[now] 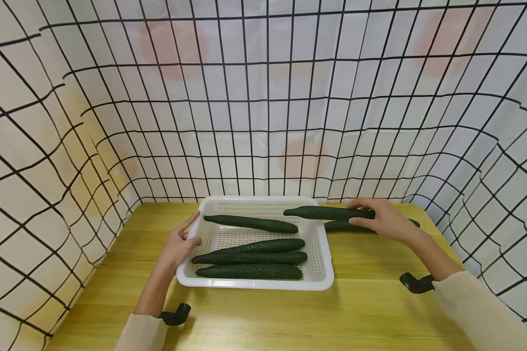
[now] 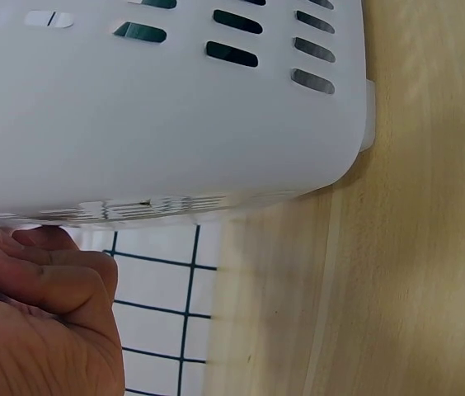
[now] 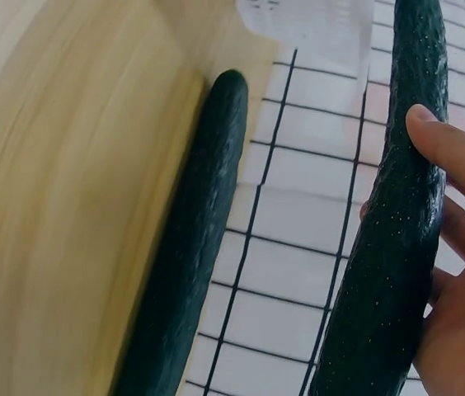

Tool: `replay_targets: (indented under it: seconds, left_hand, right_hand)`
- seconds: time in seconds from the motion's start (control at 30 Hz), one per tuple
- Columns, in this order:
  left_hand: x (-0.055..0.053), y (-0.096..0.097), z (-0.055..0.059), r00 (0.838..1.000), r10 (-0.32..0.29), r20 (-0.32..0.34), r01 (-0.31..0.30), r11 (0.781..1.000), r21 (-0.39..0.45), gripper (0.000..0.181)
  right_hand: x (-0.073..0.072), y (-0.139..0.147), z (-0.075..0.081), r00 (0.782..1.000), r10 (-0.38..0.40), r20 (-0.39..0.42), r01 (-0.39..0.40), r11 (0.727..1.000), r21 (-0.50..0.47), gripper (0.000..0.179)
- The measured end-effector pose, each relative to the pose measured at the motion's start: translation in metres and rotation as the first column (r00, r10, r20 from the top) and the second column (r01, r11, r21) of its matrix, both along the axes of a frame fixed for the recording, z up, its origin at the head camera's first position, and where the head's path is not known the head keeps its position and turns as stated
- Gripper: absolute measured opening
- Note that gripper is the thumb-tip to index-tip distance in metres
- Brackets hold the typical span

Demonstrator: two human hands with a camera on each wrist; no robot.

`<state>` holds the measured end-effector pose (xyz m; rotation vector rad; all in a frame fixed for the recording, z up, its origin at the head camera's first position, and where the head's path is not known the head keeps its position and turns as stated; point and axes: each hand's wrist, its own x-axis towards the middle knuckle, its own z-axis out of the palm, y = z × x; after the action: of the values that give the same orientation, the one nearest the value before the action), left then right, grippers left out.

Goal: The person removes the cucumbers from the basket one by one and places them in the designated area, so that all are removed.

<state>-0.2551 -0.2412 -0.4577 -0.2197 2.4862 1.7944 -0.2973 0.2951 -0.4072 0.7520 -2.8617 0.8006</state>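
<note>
A white plastic basket (image 1: pixel 254 285) with slotted walls stands on the table, several cucumbers lying inside. My left hand (image 1: pixel 179 247) grips the basket's left rim; in the left wrist view its fingers (image 2: pixel 43 276) curl at the rim. Pinched between thumb and fingers of my right hand (image 1: pixel 384 219) is a cucumber (image 1: pixel 320 212), raised and level, its far end over the basket's right rim. The right wrist view shows the thumb (image 3: pixel 439 136) across this cucumber (image 3: pixel 385 239). Below it, another cucumber (image 1: pixel 338 226) lies on the table right of the basket.
A black wire grid (image 1: pixel 268 102) backed by pale sheeting rises behind the wooden table (image 1: pixel 246 317) and along both sides. Inside the basket, one cucumber (image 1: pixel 250 223) lies toward the back and several are grouped near the front (image 1: pixel 250 271). Black wrist mounts show below both hands.
</note>
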Motion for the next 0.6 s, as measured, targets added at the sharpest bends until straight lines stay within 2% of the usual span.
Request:
replay_targets:
  seconds: [0.47,0.6]
  left_hand:
    - [-0.001,0.000,-0.001,1.000,0.006,-0.002,-0.006,1.000,0.002,0.085]
    - [-0.001,-0.001,-0.001,1.000,0.006,0.006,-0.006,1.000,0.006,0.085]
  right_hand:
    - [0.011,0.047,-0.015,1.000,-0.022,-0.012,0.022,1.000,0.009,0.039]
    - [0.015,0.062,-0.022,0.998,-0.035,-0.052,0.036,0.999,0.017,0.038]
